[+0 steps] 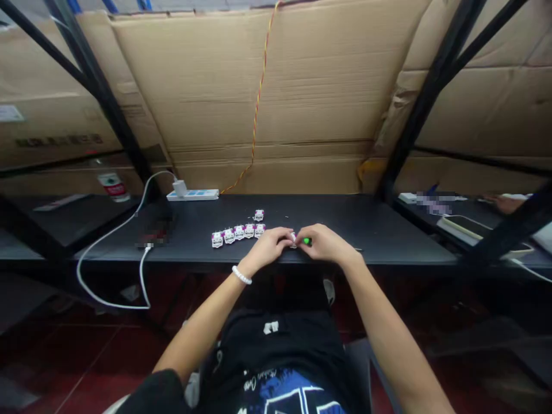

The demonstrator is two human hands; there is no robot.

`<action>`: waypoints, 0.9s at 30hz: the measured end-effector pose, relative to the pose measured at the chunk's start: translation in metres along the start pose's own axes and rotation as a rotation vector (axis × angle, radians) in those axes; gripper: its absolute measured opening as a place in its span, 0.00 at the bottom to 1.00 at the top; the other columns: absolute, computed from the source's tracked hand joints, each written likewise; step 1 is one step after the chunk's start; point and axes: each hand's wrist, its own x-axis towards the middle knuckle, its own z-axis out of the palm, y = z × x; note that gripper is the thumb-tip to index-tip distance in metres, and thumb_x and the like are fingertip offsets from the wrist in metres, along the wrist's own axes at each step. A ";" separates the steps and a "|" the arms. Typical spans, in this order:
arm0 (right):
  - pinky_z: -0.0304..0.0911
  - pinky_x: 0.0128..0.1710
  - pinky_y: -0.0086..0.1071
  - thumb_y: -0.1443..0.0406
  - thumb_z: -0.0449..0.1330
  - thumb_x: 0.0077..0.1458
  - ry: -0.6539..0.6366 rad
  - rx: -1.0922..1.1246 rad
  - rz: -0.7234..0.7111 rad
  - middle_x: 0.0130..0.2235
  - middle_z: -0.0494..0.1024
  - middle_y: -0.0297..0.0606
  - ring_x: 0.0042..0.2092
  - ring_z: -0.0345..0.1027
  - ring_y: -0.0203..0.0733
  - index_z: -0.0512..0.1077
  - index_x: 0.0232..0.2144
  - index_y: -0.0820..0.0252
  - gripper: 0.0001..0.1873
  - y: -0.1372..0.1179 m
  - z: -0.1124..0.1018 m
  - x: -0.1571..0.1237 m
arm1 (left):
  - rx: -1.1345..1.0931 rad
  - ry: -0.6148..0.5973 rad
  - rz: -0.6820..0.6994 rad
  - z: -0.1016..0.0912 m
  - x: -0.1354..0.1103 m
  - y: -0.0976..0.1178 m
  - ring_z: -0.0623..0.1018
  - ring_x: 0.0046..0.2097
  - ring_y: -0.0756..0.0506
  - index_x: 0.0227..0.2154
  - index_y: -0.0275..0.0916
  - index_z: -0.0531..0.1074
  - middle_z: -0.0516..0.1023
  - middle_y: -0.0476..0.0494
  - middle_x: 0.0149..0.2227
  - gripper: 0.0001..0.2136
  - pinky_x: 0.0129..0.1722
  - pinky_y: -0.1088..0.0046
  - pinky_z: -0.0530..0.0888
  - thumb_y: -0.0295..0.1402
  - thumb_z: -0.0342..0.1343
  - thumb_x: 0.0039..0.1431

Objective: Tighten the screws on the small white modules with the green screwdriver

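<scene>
My left hand is closed, its thumb and fingertips pinching a small white-and-purple plastic piece near the table's front edge. Facing it, my right hand is closed around a bright green object, mostly hidden by the fingers; its kind does not show. The right fingertips also meet the white piece. To the left of my hands, several similar white-and-purple pieces lie in a slightly curved row. One more such piece sits just behind the row's right end.
Black table under a cardboard wall. A white power strip with a charger stands back left, its white cable looping over the front edge. Black metal posts rise on both sides. Beyond them are a bottle, a phone and another person's hand.
</scene>
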 end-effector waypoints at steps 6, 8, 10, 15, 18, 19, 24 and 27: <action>0.67 0.42 0.33 0.72 0.64 0.59 -0.005 -0.008 0.011 0.38 0.88 0.41 0.39 0.80 0.44 0.86 0.36 0.55 0.11 0.000 0.001 0.000 | 0.039 -0.001 -0.005 0.000 0.000 0.000 0.81 0.61 0.37 0.35 0.40 0.81 0.86 0.39 0.53 0.08 0.66 0.57 0.74 0.27 0.58 0.68; 0.67 0.43 0.33 0.72 0.64 0.59 -0.007 -0.008 0.019 0.39 0.88 0.41 0.39 0.80 0.45 0.86 0.36 0.55 0.11 0.000 0.001 0.000 | 0.035 -0.008 0.000 0.000 0.000 0.000 0.81 0.61 0.37 0.36 0.40 0.81 0.86 0.39 0.53 0.07 0.66 0.57 0.74 0.28 0.59 0.68; 0.68 0.43 0.34 0.73 0.64 0.58 -0.013 -0.005 0.025 0.39 0.88 0.41 0.39 0.80 0.45 0.85 0.36 0.55 0.11 0.000 0.001 0.000 | 0.027 -0.013 0.003 0.000 0.000 0.000 0.81 0.61 0.37 0.36 0.40 0.81 0.85 0.38 0.53 0.04 0.66 0.57 0.74 0.27 0.62 0.66; 0.69 0.44 0.35 0.71 0.64 0.59 -0.032 0.011 0.033 0.39 0.86 0.42 0.40 0.79 0.45 0.84 0.38 0.56 0.09 -0.008 -0.007 -0.002 | 0.019 -0.007 -0.008 0.002 -0.001 0.000 0.81 0.60 0.38 0.36 0.39 0.81 0.84 0.37 0.55 0.03 0.66 0.57 0.74 0.26 0.64 0.64; 0.72 0.50 0.39 0.71 0.63 0.58 0.009 0.051 0.040 0.47 0.84 0.45 0.46 0.78 0.48 0.79 0.51 0.58 0.18 -0.015 -0.026 -0.011 | 0.029 -0.003 -0.007 0.003 -0.001 0.002 0.82 0.57 0.38 0.35 0.39 0.81 0.84 0.38 0.54 0.03 0.64 0.58 0.75 0.26 0.63 0.65; 0.72 0.52 0.40 0.72 0.61 0.56 0.050 0.078 0.038 0.49 0.83 0.46 0.48 0.78 0.49 0.77 0.54 0.59 0.22 -0.017 -0.034 -0.016 | 0.025 0.000 -0.004 0.004 -0.001 0.002 0.82 0.57 0.38 0.35 0.39 0.81 0.84 0.38 0.53 0.03 0.63 0.58 0.75 0.27 0.64 0.65; 0.76 0.57 0.43 0.67 0.59 0.67 0.361 0.252 0.070 0.52 0.80 0.44 0.53 0.78 0.47 0.69 0.59 0.52 0.19 -0.020 -0.072 -0.042 | -0.011 -0.015 0.033 0.005 -0.002 0.004 0.82 0.59 0.38 0.35 0.39 0.79 0.85 0.37 0.52 0.02 0.63 0.59 0.75 0.28 0.65 0.65; 0.82 0.49 0.42 0.60 0.64 0.68 0.575 0.470 0.034 0.51 0.82 0.42 0.50 0.83 0.47 0.66 0.60 0.50 0.22 -0.021 -0.080 -0.046 | -0.060 -0.084 0.076 0.004 -0.003 0.007 0.81 0.61 0.38 0.35 0.39 0.79 0.85 0.37 0.52 0.03 0.64 0.59 0.74 0.30 0.65 0.66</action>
